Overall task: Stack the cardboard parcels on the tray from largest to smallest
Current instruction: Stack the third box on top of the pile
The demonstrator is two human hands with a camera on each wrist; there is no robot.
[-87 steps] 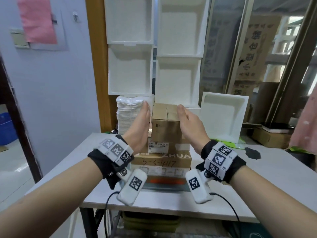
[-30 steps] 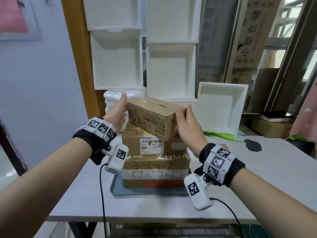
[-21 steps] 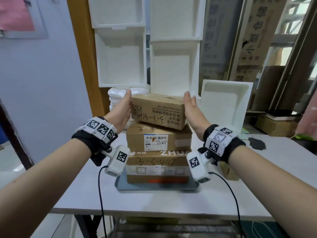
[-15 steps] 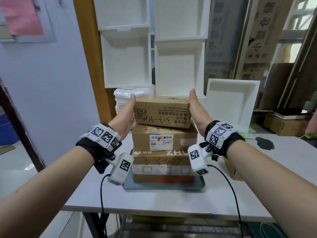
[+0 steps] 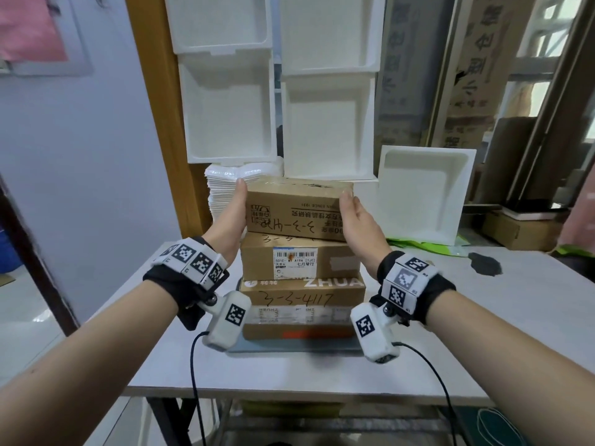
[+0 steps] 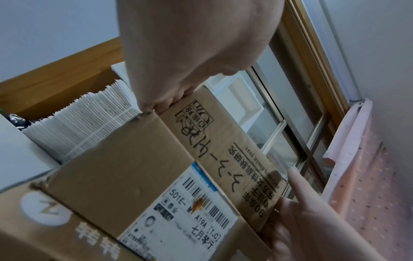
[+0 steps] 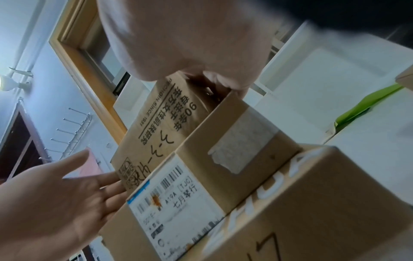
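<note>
Three brown cardboard parcels stand stacked on a grey tray [image 5: 291, 348] at the table's middle. The largest parcel [image 5: 302, 309] is at the bottom, with the labelled middle parcel [image 5: 299, 260] on it. The top parcel [image 5: 297, 209] lies lengthwise on the middle one, and I see no gap between them. My left hand [image 5: 233, 217] presses flat on its left end and my right hand [image 5: 354, 217] on its right end, fingers straight. The left wrist view shows the top parcel [image 6: 223, 150] and the right hand [image 6: 312, 220]. The right wrist view shows the top parcel [image 7: 161, 132] and the left hand [image 7: 55, 194].
White foam trays [image 5: 328, 123] are stacked against the wall behind the parcels, and another [image 5: 421, 194] leans at the back right. A pile of white sheets [image 5: 222, 191] stands just behind my left hand. A black patch [image 5: 484, 263] marks the grey table [image 5: 483, 333].
The top parcel has turned from skewed to square with the stack and settled level on the middle parcel. Both hands have shifted to its two ends.
</note>
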